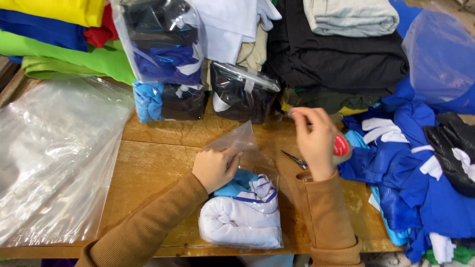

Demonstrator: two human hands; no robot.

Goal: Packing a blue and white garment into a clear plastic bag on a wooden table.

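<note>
Two hands work at the middle of the frame over a wooden table (pixel 158 163). The left hand (pixel 215 168) is curled shut, pinching the loose mouth of a clear plastic bag (pixel 242 207) that lies at lower centre and holds a rolled white and light-blue garment (pixel 237 222). The right hand (pixel 316 141) is raised just right of it, thumb and forefinger closed on a thin strip near the fingertips; what the strip is I cannot tell. Behind that hand sits a tape roll (pixel 341 147) with a red core, and small scissors (pixel 295 159) lie on the table just left of the wrist. Along the top edge stand packed bags of dark and blue clothing (pixel 163 54), with folded black fabric (pixel 341 59) to their right. A heap of blue and white garments (pixel 420 188) fills the right side, and a sheet pile of empty clear bags (pixel 54 153) covers the left.
</note>
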